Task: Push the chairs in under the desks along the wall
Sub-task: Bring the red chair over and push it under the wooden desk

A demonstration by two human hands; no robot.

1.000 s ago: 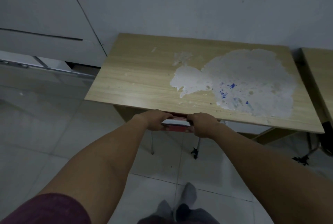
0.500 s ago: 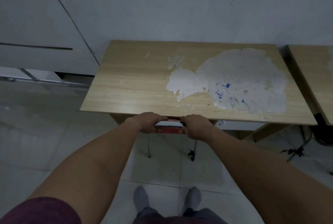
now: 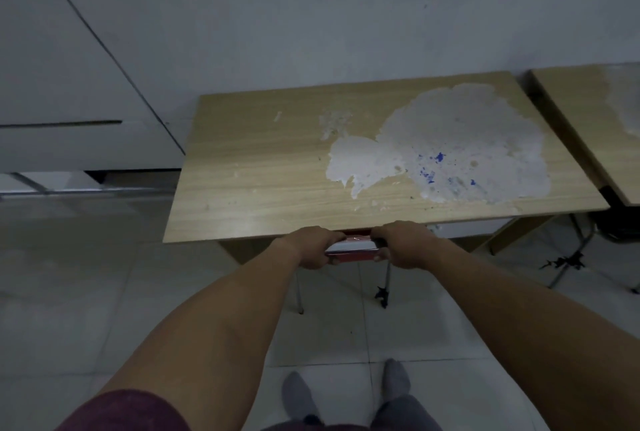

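- Left hand [image 3: 313,246] at 6 o'clock of the wooden desk [image 3: 263,167], fingers curled down over the left end of the red chair back [image 3: 351,250], gripping it.
- Right hand [image 3: 403,243] just beside it toward 3 o'clock, fingers wrapped over the right end of the same chair back, gripping it too.
- Chair back pressed close under the near edge of the desk, only a thin red and white strip showing between the two hands; seat hidden beneath the desktop.
- Two metal chair legs [image 3: 386,283] dropping to the tiled floor [image 3: 104,292] below the hands, toward 6 o'clock, one with a dark foot cap.
- Desktop set against the grey wall [image 3: 311,14] at 12 o'clock, with a large patch of worn-off whitish surface [image 3: 457,150] toward 2 o'clock and a few blue specks in it.
- Second desk [image 3: 588,132] at 3 o'clock, just beside the first, cut by the picture's edge.
- Another chair's metal legs [image 3: 571,257] under that second desk, at about 4 o'clock; its seat not clear.
- Grey-socked feet [image 3: 346,392] at 6 o'clock, maroon sleeve [image 3: 121,410] at 7 o'clock.
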